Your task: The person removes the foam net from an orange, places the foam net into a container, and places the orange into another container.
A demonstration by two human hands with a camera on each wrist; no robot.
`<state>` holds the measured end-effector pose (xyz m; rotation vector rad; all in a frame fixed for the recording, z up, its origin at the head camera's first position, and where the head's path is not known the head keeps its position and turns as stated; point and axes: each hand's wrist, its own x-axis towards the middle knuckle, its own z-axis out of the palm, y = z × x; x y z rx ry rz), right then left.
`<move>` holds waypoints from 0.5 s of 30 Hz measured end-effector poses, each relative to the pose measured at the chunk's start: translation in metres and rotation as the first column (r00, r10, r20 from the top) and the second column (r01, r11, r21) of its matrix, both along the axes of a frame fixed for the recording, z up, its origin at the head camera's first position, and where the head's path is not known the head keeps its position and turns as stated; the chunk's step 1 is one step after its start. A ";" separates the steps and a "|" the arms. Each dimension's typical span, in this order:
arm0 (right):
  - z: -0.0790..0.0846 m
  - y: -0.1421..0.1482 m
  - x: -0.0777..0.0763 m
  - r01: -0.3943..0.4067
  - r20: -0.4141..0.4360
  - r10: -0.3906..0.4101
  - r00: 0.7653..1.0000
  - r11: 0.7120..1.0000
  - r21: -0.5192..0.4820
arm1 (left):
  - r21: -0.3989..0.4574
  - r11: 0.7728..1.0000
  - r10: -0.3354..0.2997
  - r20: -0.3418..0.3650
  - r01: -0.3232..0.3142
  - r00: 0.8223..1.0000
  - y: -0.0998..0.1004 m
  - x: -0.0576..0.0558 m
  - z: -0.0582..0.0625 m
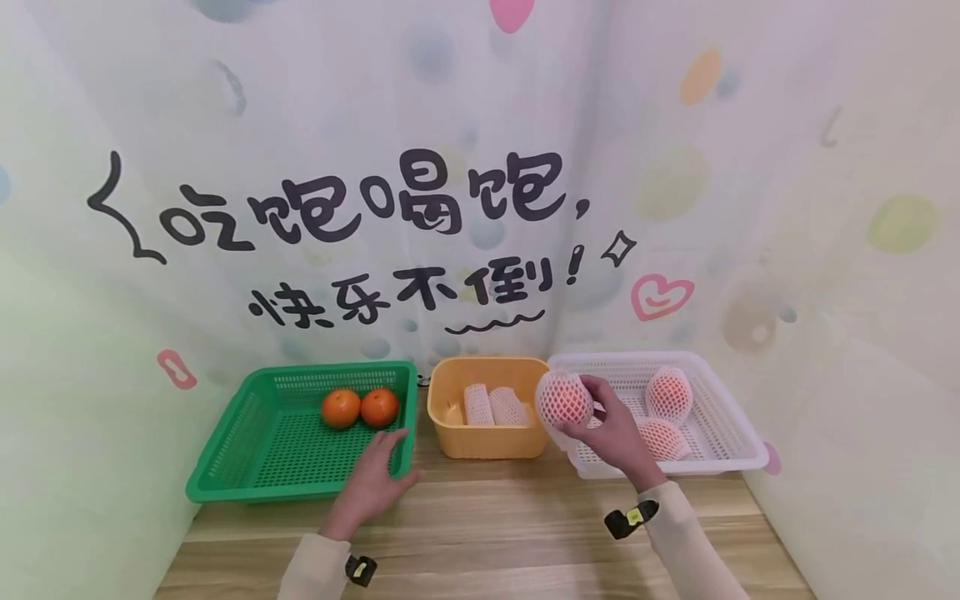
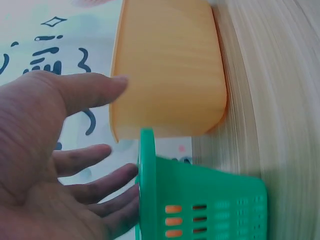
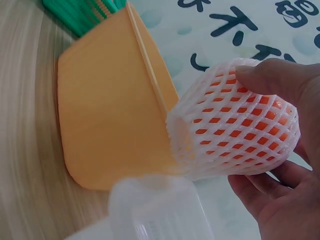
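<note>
My right hand (image 1: 618, 433) grips an orange fruit in a white foam net sleeve (image 1: 564, 398), held up between the orange bin and the white basket. In the right wrist view the thumb lies across the top of the netted fruit (image 3: 240, 120), with fingers curled beneath. My left hand (image 1: 375, 479) hovers by the right rim of the green basket (image 1: 258, 492), holding nothing. The left wrist view shows its fingers (image 2: 102, 180) spread at that rim; whether they touch it I cannot tell. Two bare orange fruits (image 1: 341, 408) sit in the green basket.
An orange bin (image 1: 491, 443) stands between the baskets with two white foam net sleeves (image 1: 477, 404) inside. The white basket (image 1: 720, 463) at right holds two netted fruits (image 1: 667, 395). Behind rises a printed curtain (image 1: 450, 100); all stand on a wood-grain table (image 1: 495, 533).
</note>
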<state>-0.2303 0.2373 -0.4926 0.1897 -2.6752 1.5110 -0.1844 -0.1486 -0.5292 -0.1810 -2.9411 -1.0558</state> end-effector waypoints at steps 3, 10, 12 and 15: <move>-0.003 -0.011 0.007 -0.035 -0.034 0.034 0.999 0.999 -0.028 | 0.032 0.999 0.008 -0.052 -0.006 0.999 0.007 0.000 0.001; -0.017 -0.034 0.021 -0.114 -0.103 0.105 0.989 0.989 -0.089 | 0.163 0.987 0.005 -0.101 0.011 0.995 0.025 0.001 -0.006; -0.022 -0.040 0.025 -0.128 -0.102 0.117 0.988 0.986 -0.109 | 0.188 0.982 0.001 -0.092 0.017 0.996 0.030 0.003 -0.009; -0.030 -0.048 0.029 -0.151 -0.095 0.139 0.986 0.980 -0.134 | 0.233 0.972 -0.011 -0.077 0.028 0.997 0.036 0.005 -0.014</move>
